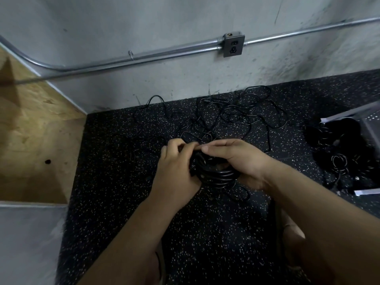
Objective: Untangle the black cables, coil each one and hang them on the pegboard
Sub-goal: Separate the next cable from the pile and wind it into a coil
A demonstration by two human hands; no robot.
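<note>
A coiled black cable (218, 175) hangs between both hands above the speckled floor. My left hand (174, 171) grips the coil's left side, fingers curled over its top. My right hand (238, 159) wraps around the coil from the right, fingers reaching over to meet the left hand. A loose tail of this cable trails down to the floor below the coil. Behind the hands, a tangle of thin black cables (232, 114) lies spread on the floor near the wall. The pegboard (370, 124) shows only as a grey perforated panel at the right edge.
A heap of black cables (341, 157) lies at the right beside the panel. A grey concrete wall carries metal conduit (144, 58) and an outlet box (233, 45). A plywood surface (35, 130) rises at the left. The floor is dark speckled rubber (205, 233).
</note>
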